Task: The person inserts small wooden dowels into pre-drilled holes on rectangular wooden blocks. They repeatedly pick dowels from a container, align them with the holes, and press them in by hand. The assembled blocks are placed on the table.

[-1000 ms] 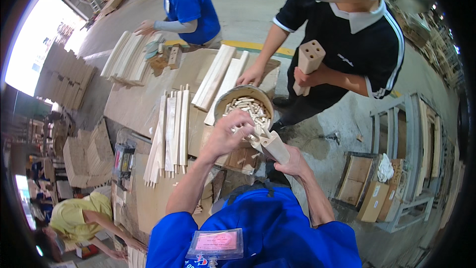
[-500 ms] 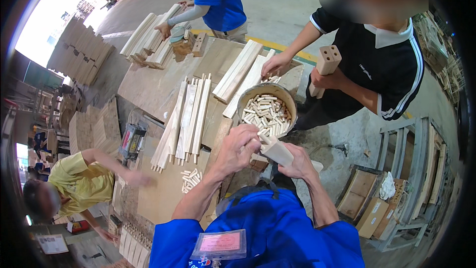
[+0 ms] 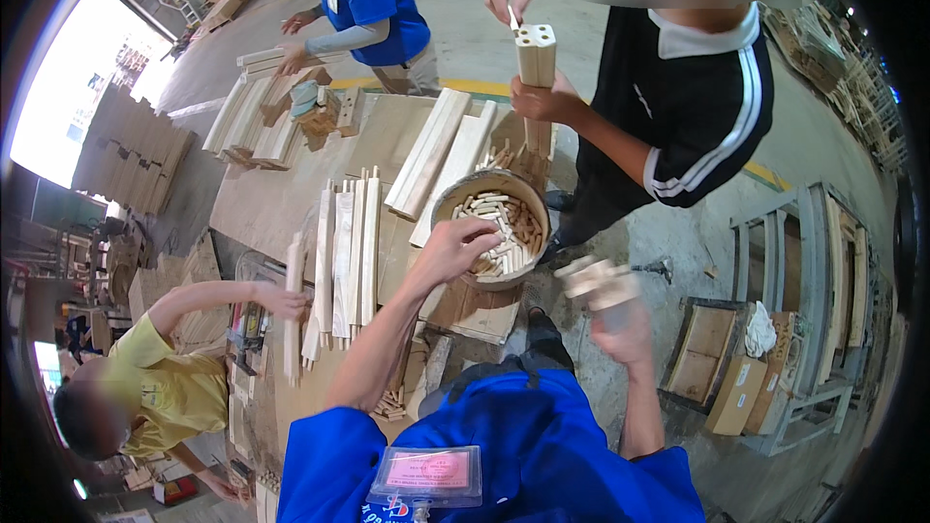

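Observation:
My left hand reaches over the near left rim of a round bucket. Its fingers are bent and slightly apart above the short wooden dowels inside, and no held thing shows. To the right of the bucket, my right hand is closed around a pale wooden post, smeared by motion. Short pegs seem to stick out of its upper end. Across from me, a co-worker in black holds a wooden post with holes in its end and brings a dowel to it.
Long wooden rails with pegged ends lie on the table left of the bucket; wide planks lie beyond. A co-worker in yellow grips a rail at left; another in blue stands behind stacked pieces. Cardboard boxes and a metal rack stand at right.
My left hand has left the post and moved to the bucket. My right hand has swung the post rightward. The co-worker in black has raised their post; the one in yellow now holds a rail.

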